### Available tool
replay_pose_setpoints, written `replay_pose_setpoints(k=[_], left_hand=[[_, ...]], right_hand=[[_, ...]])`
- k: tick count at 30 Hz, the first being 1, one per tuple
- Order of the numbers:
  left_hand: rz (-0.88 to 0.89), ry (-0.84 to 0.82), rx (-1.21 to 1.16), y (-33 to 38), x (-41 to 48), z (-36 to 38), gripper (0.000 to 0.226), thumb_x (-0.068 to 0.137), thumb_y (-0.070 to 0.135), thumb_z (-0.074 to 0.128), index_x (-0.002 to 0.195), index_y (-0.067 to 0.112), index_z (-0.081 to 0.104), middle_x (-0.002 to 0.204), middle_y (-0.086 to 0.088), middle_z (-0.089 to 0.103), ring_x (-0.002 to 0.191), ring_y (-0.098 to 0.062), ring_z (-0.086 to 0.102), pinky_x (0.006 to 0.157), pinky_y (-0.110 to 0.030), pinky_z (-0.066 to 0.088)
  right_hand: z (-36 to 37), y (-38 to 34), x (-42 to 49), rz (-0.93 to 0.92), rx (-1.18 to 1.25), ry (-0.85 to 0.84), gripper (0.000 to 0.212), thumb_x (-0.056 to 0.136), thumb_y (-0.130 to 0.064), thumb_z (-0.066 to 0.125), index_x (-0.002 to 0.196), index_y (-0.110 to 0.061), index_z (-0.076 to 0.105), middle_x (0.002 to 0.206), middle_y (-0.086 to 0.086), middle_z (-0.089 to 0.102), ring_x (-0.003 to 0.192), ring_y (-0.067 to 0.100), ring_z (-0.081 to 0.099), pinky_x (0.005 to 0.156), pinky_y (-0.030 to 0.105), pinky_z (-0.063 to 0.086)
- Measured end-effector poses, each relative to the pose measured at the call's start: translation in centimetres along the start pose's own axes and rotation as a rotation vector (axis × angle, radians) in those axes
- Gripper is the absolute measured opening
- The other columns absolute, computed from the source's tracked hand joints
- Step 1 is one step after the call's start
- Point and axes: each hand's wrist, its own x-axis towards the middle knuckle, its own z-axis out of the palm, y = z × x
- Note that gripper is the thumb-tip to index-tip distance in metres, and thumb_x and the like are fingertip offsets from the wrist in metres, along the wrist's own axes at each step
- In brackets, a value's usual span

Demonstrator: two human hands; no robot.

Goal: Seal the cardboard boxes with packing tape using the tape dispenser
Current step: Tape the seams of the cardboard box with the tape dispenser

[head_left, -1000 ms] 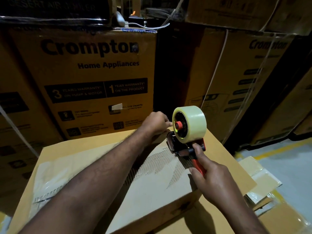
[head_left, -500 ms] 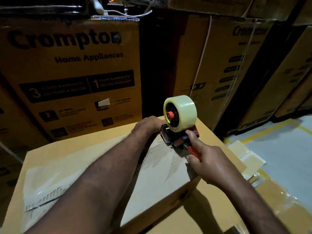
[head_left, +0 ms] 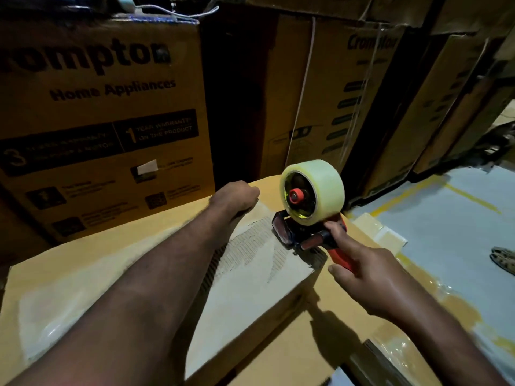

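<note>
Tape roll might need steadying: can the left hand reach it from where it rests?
Probably yes: the left hand rests at the far edge of the box, just beside the tape roll, only bare cardboard between them; the right hand grips the dispenser from the near side.

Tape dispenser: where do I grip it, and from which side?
The red handle, from the near right, as the right hand does: it juts back toward you, clear of the tape roll above and the front end on the box.
</note>
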Motion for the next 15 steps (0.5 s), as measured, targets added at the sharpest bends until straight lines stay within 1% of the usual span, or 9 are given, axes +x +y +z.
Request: replay_pose_setpoints(k=[1, 2, 3, 5, 6, 8, 10, 13, 15], left_hand=[[0.071, 0.048, 0.019, 0.1, -0.5, 0.0, 0.042, 0.096, 0.051, 0.039, 0.112, 0.022, 0.066, 0.12, -0.005, 0.068, 0.103, -0.027, 0.062, 0.096, -0.045, 0.048], [0.183, 0.103, 0.007, 0.2, -1.2, 0.0, 0.042, 0.099, 0.051, 0.041, 0.118, 0.026, 0.068, 0.124, 0.0, 0.068, 0.112, -0.025, 0.061, 0.107, -0.053, 0.04], [0.318, 0.136, -0.026, 0.2, -2.0, 0.0, 0.038, 0.102, 0.049, 0.045, 0.12, 0.027, 0.07, 0.126, 0.003, 0.069, 0.117, -0.022, 0.06, 0.115, -0.058, 0.029], [0.522, 0.107, -0.044, 0.6, -4.2, -0.2, 0.029, 0.102, 0.042, 0.052, 0.112, 0.026, 0.074, 0.119, 0.006, 0.071, 0.116, -0.016, 0.06, 0.121, -0.062, 0.014], [0.552, 0.053, -0.002, 0.7, -5.0, -0.1, 0.027, 0.102, 0.04, 0.053, 0.11, 0.026, 0.075, 0.117, 0.005, 0.071, 0.115, -0.016, 0.06, 0.122, -0.064, 0.01], [0.534, -0.055, 0.097, 1.2, -5.9, 0.3, 0.029, 0.103, 0.037, 0.049, 0.114, 0.026, 0.074, 0.122, 0.004, 0.07, 0.122, -0.019, 0.058, 0.121, -0.066, 0.003], [0.481, -0.115, 0.132, 1.6, -6.0, 0.0, 0.034, 0.104, 0.036, 0.043, 0.122, 0.028, 0.07, 0.131, 0.004, 0.067, 0.133, -0.02, 0.051, 0.12, -0.068, -0.002], [0.415, -0.167, 0.163, 2.2, -6.1, -0.7, 0.041, 0.105, 0.027, 0.036, 0.136, 0.028, 0.062, 0.146, 0.002, 0.057, 0.146, -0.021, 0.035, 0.118, -0.069, -0.008], [0.39, -0.172, 0.187, 2.7, -6.4, -0.7, 0.044, 0.105, 0.026, 0.034, 0.141, 0.03, 0.058, 0.152, 0.001, 0.051, 0.151, -0.022, 0.028, 0.118, -0.07, -0.01]], right_hand=[[0.1, -0.1, -0.1, 0.005, -0.011, 0.0, 0.074, 0.099, -0.035, 0.052, 0.142, -0.072, 0.004, 0.091, -0.004, 0.061, 0.055, 0.01, 0.058, 0.061, 0.033, 0.057], [0.2, -0.1, -0.1, 0.007, -0.015, 0.003, 0.073, 0.099, -0.034, 0.052, 0.143, -0.071, 0.006, 0.092, -0.002, 0.062, 0.056, 0.011, 0.059, 0.062, 0.035, 0.057], [0.2, -0.2, -0.2, 0.007, -0.006, 0.007, 0.072, 0.1, -0.034, 0.052, 0.143, -0.07, 0.008, 0.095, 0.0, 0.062, 0.056, 0.012, 0.06, 0.062, 0.036, 0.058], [0.3, -0.1, -0.3, 0.002, 0.01, 0.02, 0.071, 0.1, -0.035, 0.053, 0.144, -0.069, 0.009, 0.103, 0.001, 0.062, 0.056, 0.011, 0.06, 0.061, 0.035, 0.058], [0.4, 0.0, -0.3, -0.002, 0.01, 0.026, 0.071, 0.1, -0.036, 0.053, 0.145, -0.069, 0.009, 0.106, 0.0, 0.062, 0.056, 0.01, 0.06, 0.061, 0.034, 0.058], [0.5, 0.2, -0.3, -0.005, 0.003, 0.032, 0.07, 0.1, -0.038, 0.052, 0.145, -0.068, 0.008, 0.107, 0.0, 0.061, 0.057, 0.01, 0.06, 0.059, 0.033, 0.059], [0.8, 0.3, -0.2, -0.01, -0.013, 0.035, 0.069, 0.099, -0.04, 0.052, 0.145, -0.068, 0.008, 0.102, 0.0, 0.061, 0.059, 0.012, 0.06, 0.059, 0.036, 0.059], [0.9, 0.5, 0.0, -0.01, 0.019, 0.038, 0.068, 0.099, -0.042, 0.053, 0.144, -0.069, 0.01, 0.106, -0.002, 0.061, 0.063, 0.014, 0.061, 0.06, 0.037, 0.06], [0.7, 0.8, -0.1, -0.007, 0.049, 0.029, 0.068, 0.099, -0.041, 0.054, 0.145, -0.068, 0.011, 0.111, -0.002, 0.059, 0.064, 0.013, 0.061, 0.061, 0.036, 0.061]])
